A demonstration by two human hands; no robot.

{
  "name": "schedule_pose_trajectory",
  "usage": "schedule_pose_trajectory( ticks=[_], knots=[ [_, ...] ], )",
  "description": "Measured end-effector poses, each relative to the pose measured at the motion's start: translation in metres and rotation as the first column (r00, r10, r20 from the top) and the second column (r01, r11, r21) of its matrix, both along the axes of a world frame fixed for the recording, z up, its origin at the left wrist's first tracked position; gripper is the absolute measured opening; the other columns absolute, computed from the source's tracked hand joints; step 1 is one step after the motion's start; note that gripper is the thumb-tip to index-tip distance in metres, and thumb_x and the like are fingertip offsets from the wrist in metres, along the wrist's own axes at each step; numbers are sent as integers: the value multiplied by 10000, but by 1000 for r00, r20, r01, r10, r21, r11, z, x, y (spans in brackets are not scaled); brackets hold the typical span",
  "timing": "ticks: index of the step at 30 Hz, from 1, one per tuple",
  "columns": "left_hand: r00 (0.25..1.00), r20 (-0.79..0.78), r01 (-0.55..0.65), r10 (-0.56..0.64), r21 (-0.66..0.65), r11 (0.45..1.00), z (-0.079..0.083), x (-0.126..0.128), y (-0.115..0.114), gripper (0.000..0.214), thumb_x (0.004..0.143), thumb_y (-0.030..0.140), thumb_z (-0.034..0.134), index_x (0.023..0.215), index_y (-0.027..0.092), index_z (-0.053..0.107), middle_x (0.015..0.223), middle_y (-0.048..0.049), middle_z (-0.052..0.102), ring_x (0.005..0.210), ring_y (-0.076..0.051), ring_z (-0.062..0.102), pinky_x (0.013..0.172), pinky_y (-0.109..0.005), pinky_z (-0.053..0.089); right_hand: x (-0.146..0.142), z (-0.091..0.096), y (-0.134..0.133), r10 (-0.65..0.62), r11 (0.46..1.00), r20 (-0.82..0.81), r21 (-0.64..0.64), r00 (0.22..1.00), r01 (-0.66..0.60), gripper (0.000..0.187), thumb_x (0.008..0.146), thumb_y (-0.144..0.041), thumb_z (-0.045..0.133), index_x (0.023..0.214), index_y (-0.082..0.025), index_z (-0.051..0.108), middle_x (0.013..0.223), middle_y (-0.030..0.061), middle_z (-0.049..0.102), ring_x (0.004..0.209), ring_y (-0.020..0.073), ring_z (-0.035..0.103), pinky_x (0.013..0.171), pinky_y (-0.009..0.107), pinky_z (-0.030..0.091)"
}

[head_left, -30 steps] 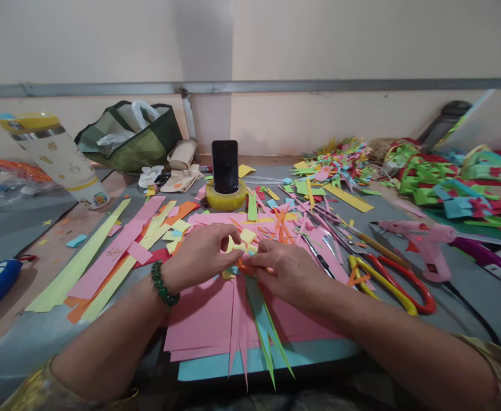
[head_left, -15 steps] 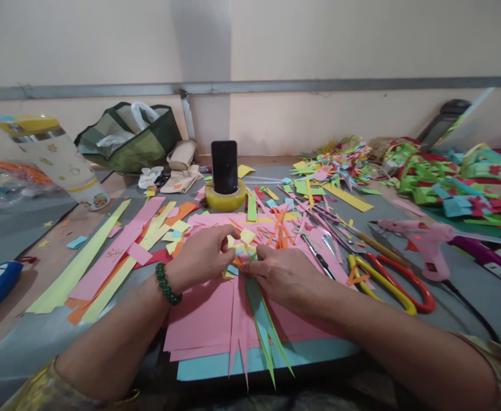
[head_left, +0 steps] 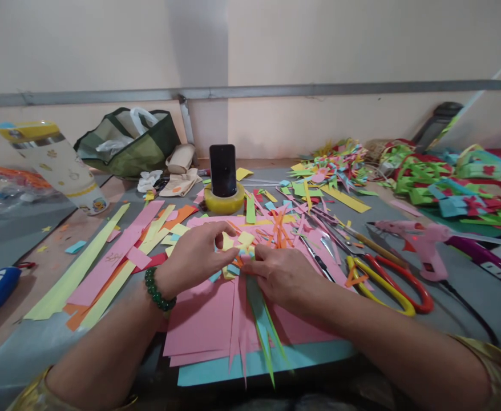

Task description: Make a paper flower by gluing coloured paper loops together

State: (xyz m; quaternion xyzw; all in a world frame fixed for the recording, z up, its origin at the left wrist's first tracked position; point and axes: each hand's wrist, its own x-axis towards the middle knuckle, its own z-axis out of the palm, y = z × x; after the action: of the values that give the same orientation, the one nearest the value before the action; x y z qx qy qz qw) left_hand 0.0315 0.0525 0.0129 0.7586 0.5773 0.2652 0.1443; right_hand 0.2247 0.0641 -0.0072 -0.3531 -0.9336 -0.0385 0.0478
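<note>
A bunch of long, pointed paper strips (head_left: 258, 317) in green, blue and pink points down towards me. My right hand (head_left: 288, 281) pinches its upper end between thumb and fingers. Small yellow, blue and orange paper pieces (head_left: 245, 240) crowd around that end, just above my right fingertips. My left hand (head_left: 199, 250), a green bead bracelet on its wrist, is curled close by on the left. Its thumb and forefinger are apart, with the thumb tip beside the small pieces; the other fingers are partly hidden. Stacked pink paper sheets (head_left: 201, 322) lie beneath both hands.
Scissors (head_left: 383, 285), a pink glue gun (head_left: 421, 240) and coloured scraps lie to the right. Long paper strips (head_left: 113, 257) spread out on the left, near a tilted tumbler (head_left: 62, 165). A phone (head_left: 223, 171) stands in a yellow tape roll (head_left: 223, 201) at the back.
My left wrist and bracelet have shifted slightly left, and the left fingers sit a little further from the bunch. The right hand keeps its pinch. The whole view has shifted slightly.
</note>
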Motion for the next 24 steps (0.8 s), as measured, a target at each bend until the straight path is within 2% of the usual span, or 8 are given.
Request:
schedule_pose_trajectory(
  ticks=[3, 8, 13, 19, 24],
  knots=[
    [998, -55, 27, -29, -33, 999, -9, 3, 3, 273, 754, 339, 607, 995, 209, 605, 734, 11, 592, 659, -159, 540, 583, -273, 367, 0, -2, 0, 0, 1000, 36, -8, 999, 0, 289, 876, -194, 459, 1016, -272, 699, 837, 40, 623, 553, 108, 468, 489, 283, 112],
    [992, -127, 22, -30, -63, 998, -18, 8, 3, 336, 762, 272, 582, 1091, 205, 562, 852, -27, 624, 737, -186, 567, 586, -281, 374, 2, 1, 0, 22, 997, 21, -68, 1000, -20, 256, 860, -160, 471, 902, -233, 713, 828, 33, 632, 603, 110, 514, 490, 283, 154],
    [989, -137, 41, -50, -67, 997, -19, 9, 1, 410, 768, 229, 563, 1177, 215, 526, 995, -59, 621, 825, -198, 585, 653, -297, 420, 5, 2, 1, 22, 996, -55, -82, 998, -26, 266, 817, -144, 493, 941, -243, 707, 821, 23, 642, 660, 123, 555, 513, 274, 199],
    [989, -135, 62, -66, -34, 997, -18, 6, 2, 447, 782, 243, 573, 1223, 190, 517, 1057, -83, 621, 882, -214, 592, 734, -329, 459, 5, 1, 1, 53, 997, 31, -49, 998, -51, 343, 806, -133, 477, 1009, -298, 698, 849, 36, 621, 603, 118, 518, 498, 280, 135],
    [975, -203, 90, -87, 4, 996, -17, 5, 2, 444, 793, 218, 555, 1235, 215, 516, 1073, -76, 621, 934, -219, 596, 786, -337, 460, 5, 4, 1, 46, 998, -24, -47, 999, -47, 274, 830, -167, 479, 957, -252, 706, 820, 33, 614, 589, 107, 492, 502, 267, 164]
  ],
)
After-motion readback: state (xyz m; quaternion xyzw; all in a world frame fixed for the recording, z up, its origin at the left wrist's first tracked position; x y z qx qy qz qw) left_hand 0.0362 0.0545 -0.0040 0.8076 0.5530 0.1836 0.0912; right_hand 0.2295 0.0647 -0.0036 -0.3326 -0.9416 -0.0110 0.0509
